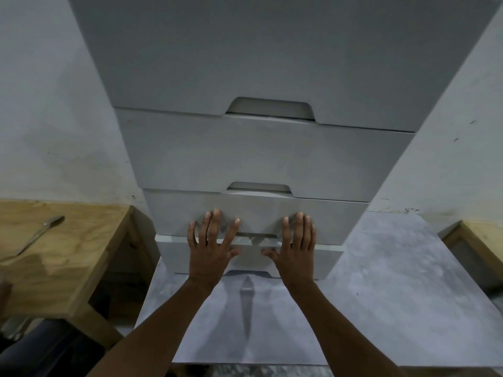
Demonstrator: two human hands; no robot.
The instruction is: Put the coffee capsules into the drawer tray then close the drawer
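Note:
A tall grey drawer unit (258, 148) fills the middle of the view. Its drawer fronts all sit pushed in. My left hand (211, 246) lies flat with spread fingers against the front of a lower drawer (174, 213). My right hand (295, 246) presses flat beside it on the same front, right of the handle cut-out. Both thumbs reach down over the drawer below. No coffee capsules and no tray are visible.
A plywood table (68, 257) stands to the left with a metal spoon (38, 235) on it. Another wooden piece (479, 240) shows at the right edge. A grey marbled mat (381, 295) covers the floor under the unit. A pale wall is behind.

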